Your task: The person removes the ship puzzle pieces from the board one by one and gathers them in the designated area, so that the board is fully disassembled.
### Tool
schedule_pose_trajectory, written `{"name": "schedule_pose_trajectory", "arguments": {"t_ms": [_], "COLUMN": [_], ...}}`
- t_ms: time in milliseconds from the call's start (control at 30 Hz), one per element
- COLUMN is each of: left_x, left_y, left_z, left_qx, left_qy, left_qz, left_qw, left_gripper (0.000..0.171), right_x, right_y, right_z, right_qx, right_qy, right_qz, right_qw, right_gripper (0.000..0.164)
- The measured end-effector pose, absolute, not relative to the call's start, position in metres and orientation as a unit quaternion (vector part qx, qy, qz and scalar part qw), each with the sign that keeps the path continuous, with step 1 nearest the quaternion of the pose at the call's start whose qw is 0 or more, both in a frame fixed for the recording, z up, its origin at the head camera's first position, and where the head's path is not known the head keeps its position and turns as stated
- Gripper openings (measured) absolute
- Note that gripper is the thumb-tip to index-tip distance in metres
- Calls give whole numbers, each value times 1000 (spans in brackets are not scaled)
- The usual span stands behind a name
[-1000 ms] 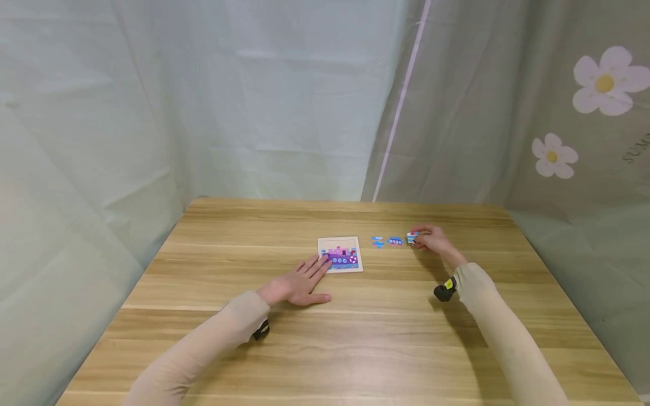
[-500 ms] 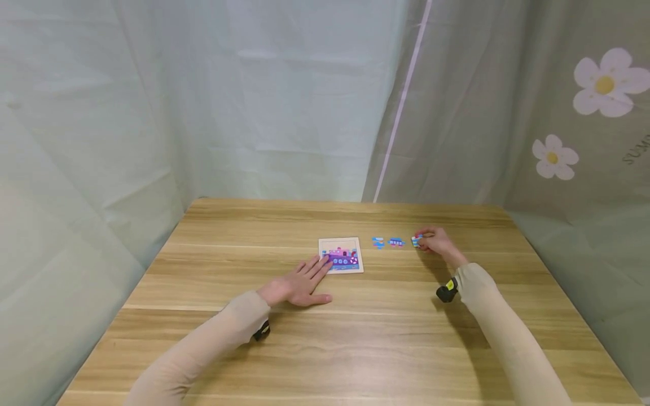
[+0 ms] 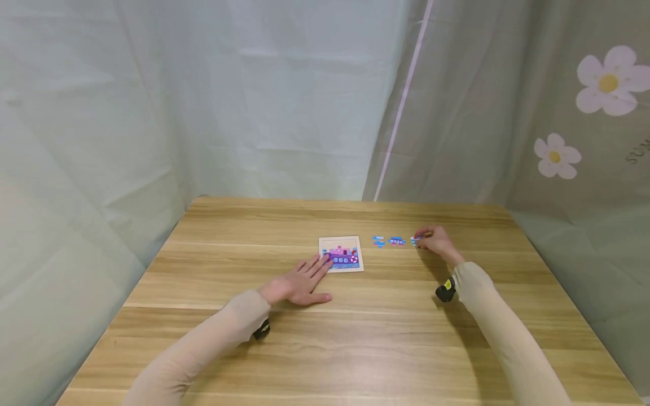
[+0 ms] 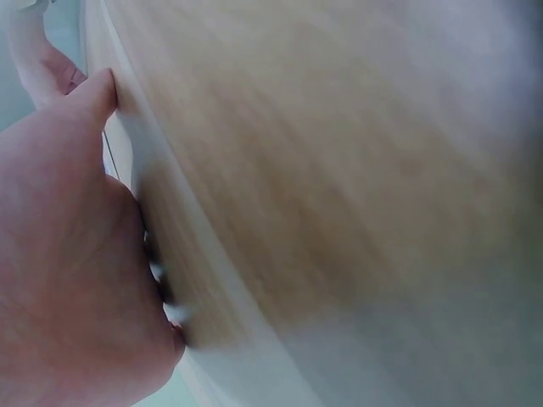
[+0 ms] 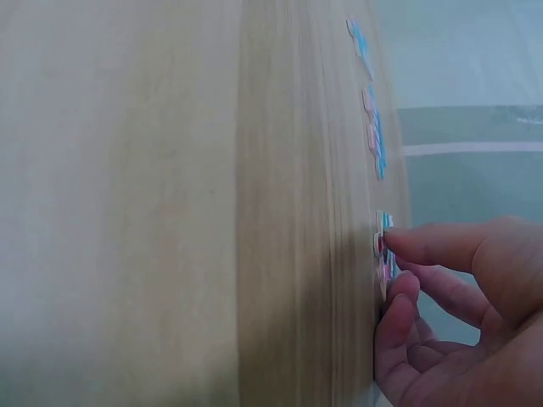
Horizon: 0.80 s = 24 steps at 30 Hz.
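Observation:
My left hand (image 3: 304, 282) lies flat with spread fingers, its fingertips resting on the lower left of a framed jigsaw puzzle (image 3: 335, 240). A purple and pink ship shows in the lower part of the frame; the upper part is bare. To the right, my right hand (image 3: 435, 242) pinches a small blue and white puzzle piece (image 3: 414, 241) between thumb and fingers, low at the tabletop. The right wrist view shows this piece (image 5: 388, 222) partly covered by the fingertips. Two other puzzle pieces, one blue with white (image 3: 378, 241) and one blue and pink (image 3: 397, 241), lie between puzzle and right hand.
The wooden table (image 3: 325, 349) reaches back to a pale curtain (image 3: 284, 113). A grey curtain with white flowers (image 3: 606, 82) hangs on the right. Each wrist wears a small black camera, the right one (image 3: 446, 290) just above the table.
My right hand has shifted slightly right with the pinched puzzle piece, which has turned in the fingers and is now more covered by them. The left hand has stayed in place.

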<state>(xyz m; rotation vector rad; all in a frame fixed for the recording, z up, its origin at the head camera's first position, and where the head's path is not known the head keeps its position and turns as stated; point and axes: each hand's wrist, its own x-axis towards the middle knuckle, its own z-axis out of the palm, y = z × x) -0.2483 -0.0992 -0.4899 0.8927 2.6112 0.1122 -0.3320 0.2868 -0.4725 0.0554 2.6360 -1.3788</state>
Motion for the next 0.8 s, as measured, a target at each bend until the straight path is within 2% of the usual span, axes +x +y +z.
{"name": "schedule_pose_trajectory", "arguments": {"t_ms": [367, 667, 800], "left_x": [-250, -248, -248], "left_y": [-100, -97, -96], "left_z": [-490, -477, -475], "left_qx": [320, 318, 317], "left_qy": [927, 925, 926], "left_qz": [32, 23, 22], "left_qw": [192, 205, 203], "left_gripper": [89, 89, 89], "right_x": [-333, -329, -331], "right_y": [284, 275, 264], "right_z": [-471, -466, -466], "right_qx": [21, -74, -89], "right_qy": [882, 881, 883], "right_qz": [-464, -467, -461], "right_qw": [73, 9, 8], "right_gripper": [34, 35, 33]}}
